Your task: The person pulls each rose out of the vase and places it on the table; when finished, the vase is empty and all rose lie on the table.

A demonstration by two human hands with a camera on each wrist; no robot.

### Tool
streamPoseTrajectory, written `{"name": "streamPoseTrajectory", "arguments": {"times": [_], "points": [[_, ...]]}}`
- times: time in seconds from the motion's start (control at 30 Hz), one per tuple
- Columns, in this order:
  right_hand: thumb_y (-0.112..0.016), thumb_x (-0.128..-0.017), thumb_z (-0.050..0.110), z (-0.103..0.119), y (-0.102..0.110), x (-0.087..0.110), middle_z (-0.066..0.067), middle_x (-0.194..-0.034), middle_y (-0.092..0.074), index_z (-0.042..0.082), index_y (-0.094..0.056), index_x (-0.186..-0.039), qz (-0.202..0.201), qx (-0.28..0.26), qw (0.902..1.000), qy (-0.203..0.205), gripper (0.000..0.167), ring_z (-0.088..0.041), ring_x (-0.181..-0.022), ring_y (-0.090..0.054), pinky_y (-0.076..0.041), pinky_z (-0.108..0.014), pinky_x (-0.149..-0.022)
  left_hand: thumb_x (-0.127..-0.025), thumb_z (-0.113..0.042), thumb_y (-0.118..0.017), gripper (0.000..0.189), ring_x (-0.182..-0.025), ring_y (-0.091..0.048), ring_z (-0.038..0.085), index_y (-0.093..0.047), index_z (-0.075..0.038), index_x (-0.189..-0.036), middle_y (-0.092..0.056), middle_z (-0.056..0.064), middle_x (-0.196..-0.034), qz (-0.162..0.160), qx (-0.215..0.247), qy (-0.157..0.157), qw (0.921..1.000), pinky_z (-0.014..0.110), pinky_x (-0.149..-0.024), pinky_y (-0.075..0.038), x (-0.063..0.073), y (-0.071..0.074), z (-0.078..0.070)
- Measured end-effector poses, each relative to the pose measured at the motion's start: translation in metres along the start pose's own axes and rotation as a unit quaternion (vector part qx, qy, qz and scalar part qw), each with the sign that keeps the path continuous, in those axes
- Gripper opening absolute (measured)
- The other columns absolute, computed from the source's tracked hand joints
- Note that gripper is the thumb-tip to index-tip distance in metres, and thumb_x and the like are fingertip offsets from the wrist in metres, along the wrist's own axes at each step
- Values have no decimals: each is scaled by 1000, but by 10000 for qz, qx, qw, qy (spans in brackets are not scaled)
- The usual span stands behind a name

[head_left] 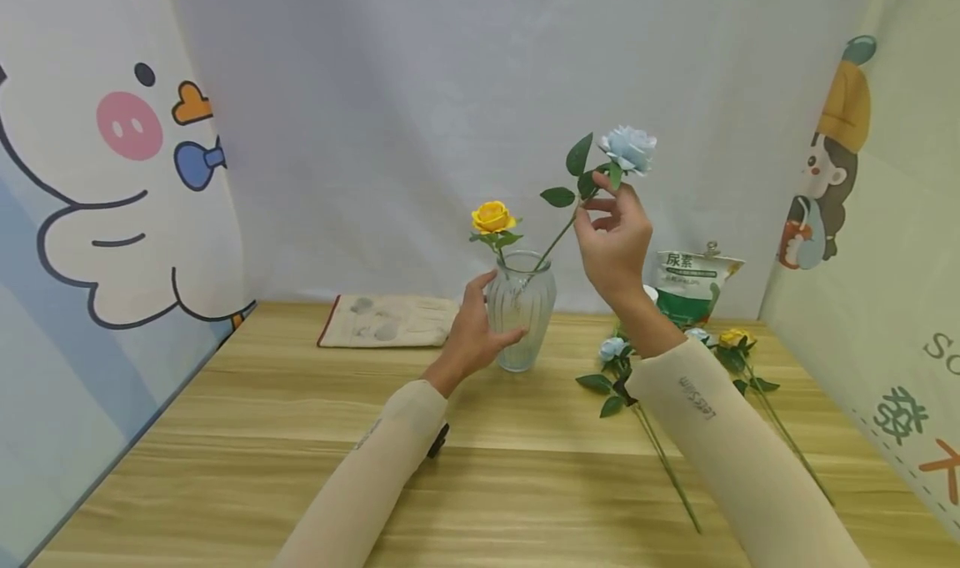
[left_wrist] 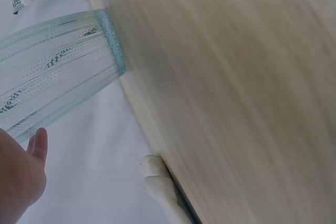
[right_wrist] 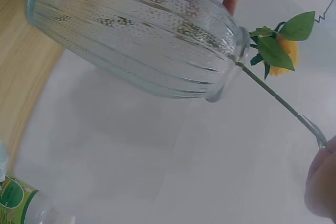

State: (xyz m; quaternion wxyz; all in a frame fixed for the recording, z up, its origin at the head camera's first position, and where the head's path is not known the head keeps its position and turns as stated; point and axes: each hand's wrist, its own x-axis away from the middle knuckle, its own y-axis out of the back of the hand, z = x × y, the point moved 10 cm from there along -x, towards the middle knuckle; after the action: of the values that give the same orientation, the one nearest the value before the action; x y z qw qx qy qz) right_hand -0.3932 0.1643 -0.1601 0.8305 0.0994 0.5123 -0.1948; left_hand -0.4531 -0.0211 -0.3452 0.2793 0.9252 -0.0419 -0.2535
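Observation:
A clear ribbed glass vase (head_left: 534,326) stands upright on the table, and my left hand (head_left: 476,330) grips its side, thumb across the front. One yellow rose (head_left: 492,218) is in the vase, leaning left over the rim. Above and to the right, my right hand (head_left: 618,238) pinches the stem of a light blue rose (head_left: 630,148) just below its bloom. That stem slants down through the vase mouth, its lower part inside the glass. In the right wrist view, the stem (right_wrist: 273,95) crosses the rim of the vase (right_wrist: 131,40). The left wrist view shows the vase (left_wrist: 58,61) beside the left hand (left_wrist: 21,177).
On the wooden table (head_left: 300,434), a blue rose (head_left: 612,349), a yellow rose (head_left: 735,337) and another blue bloom (head_left: 699,334) lie at right, partly behind my forearm. A clipped green-and-white bag (head_left: 686,293) stands behind. Cream gloves (head_left: 390,322) lie left of the vase.

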Motion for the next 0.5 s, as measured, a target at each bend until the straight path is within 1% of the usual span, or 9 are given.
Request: {"name": "streamPoseTrajectory", "arguments": {"times": [0.07, 0.17, 0.23, 0.3, 0.5], "points": [[-66, -85, -12, 12, 7, -3, -20, -114, -65, -9, -64, -118, -172, -113, 9998, 2, 33, -18, -86, -67, -46, -16, -63, -83, -31, -82, 96, -133, -44, 33, -20, -16, -155, -30, 13, -155, 14, 11, -5, 10000, 49, -103, -44, 0, -1, 0], [-64, -84, -14, 20, 16, -8, -18, -111, -64, -10, -64, -116, -396, -358, 9986, 11, 32, -9, -86, -64, -47, -17, -66, -83, -32, -82, 96, -133, -44, 33, -20, -15, -155, -29, 13, -155, 8, -28, -32, 10000, 49, -103, -44, 0, -1, 0], [-64, -84, -14, 24, 21, -12, -18, -110, -63, -10, -63, -116, -482, -504, 9975, 68, 32, -10, -87, -64, -48, -18, -67, -84, -32, -81, 96, -132, -45, 32, -20, -15, -155, -29, 13, -155, -16, -80, -52, 10000, 49, -103, -44, 0, -1, 0], [-64, -84, -14, 21, 26, -14, -16, -111, -63, -8, -64, -117, -517, -657, 9964, 137, 34, -11, -87, -64, -48, -19, -68, -84, -32, -81, 96, -132, -45, 32, -20, -15, -155, -29, 13, -155, -25, -109, -52, 9999, 49, -102, -44, 0, -1, 1], [-64, -83, -16, 38, 43, -19, -10, -112, -62, -9, -63, -118, -606, -1004, 9923, 407, 36, -18, -86, -65, -51, -21, -67, -84, -32, -81, 95, -132, -45, 33, -20, -15, -155, -29, 12, -155, -39, -91, -40, 9999, 49, -102, -44, 0, -1, 0]]}}
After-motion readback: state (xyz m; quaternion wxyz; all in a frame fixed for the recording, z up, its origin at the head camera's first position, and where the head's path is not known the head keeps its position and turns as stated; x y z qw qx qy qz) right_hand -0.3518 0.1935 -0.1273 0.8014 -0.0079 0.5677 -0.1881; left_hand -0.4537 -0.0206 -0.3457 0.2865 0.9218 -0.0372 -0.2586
